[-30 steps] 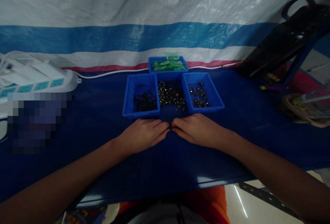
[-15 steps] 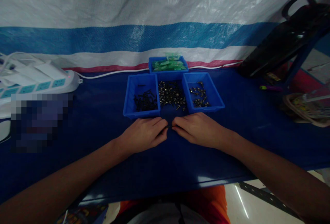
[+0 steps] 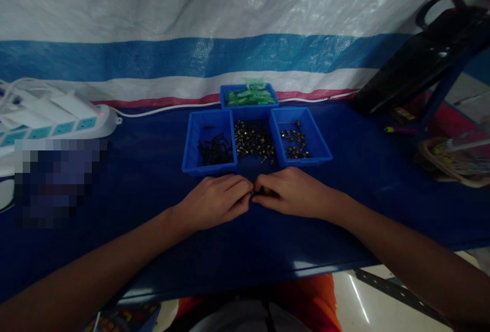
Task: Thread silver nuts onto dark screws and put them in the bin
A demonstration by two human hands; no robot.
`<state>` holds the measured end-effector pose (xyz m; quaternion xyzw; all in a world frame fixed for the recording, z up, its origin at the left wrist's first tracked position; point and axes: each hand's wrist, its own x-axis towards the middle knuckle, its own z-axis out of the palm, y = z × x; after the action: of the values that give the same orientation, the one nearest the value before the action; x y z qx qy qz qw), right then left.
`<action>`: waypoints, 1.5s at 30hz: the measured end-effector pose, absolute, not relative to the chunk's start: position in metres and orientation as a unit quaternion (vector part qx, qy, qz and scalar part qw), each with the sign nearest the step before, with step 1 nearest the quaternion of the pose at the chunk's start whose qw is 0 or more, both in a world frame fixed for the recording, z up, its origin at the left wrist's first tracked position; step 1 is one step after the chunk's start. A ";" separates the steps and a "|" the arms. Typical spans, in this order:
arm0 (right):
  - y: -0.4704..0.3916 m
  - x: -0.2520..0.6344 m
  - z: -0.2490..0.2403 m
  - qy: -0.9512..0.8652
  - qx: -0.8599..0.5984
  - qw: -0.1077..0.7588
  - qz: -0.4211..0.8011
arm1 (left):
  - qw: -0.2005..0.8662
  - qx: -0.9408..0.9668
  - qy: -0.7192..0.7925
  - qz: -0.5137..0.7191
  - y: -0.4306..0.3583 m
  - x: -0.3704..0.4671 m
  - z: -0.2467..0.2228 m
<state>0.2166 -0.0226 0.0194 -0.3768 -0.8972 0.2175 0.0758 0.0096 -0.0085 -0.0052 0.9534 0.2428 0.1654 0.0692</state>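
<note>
My left hand (image 3: 220, 199) is closed in a pinch on a small screw (image 3: 251, 193), of which only a tiny dark, shiny bit shows at the fingertips. Facing it, my right hand (image 3: 293, 192) has its thumb and index finger parted around the screw's end, with a dark gap between them. Just beyond the hands are a left blue bin (image 3: 186, 146) of black screws (image 3: 215, 149), a heap of shiny small metal fasteners (image 3: 254, 138), and a right blue bin (image 3: 319, 141) with several metal fasteners (image 3: 298, 146).
Behind these stands a blue bin (image 3: 224, 98) of green plastic pieces (image 3: 250, 96). A white power strip (image 3: 88, 123) lies at left near a blurred-out patch. At right are a black bottle (image 3: 413, 59), a purple pen-like item (image 3: 401, 130) and a basket (image 3: 440, 161). A striped sheet (image 3: 153, 59) hangs behind.
My right thumb and index finger have parted from their pinch. The two hands have come closer, my left fingertips shifting slightly right; the thin dark shaft between them is now mostly hidden.
</note>
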 end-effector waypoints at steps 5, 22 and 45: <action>-0.023 0.216 0.023 -0.896 -0.379 0.077 0.219 | 0.034 0.960 0.243 0.133 -0.007 0.009 -0.006; -0.018 0.221 0.023 -0.902 -0.389 0.065 0.175 | 0.008 0.954 0.272 0.126 -0.006 0.009 -0.009; -0.022 0.214 0.017 -0.872 -0.422 0.096 0.229 | -0.025 0.959 0.270 0.087 -0.008 0.012 -0.007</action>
<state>0.2140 -0.0220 0.0171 -0.4224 -0.8719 0.2286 0.0957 0.0119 -0.0079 -0.0074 0.9585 0.2702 0.0872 -0.0246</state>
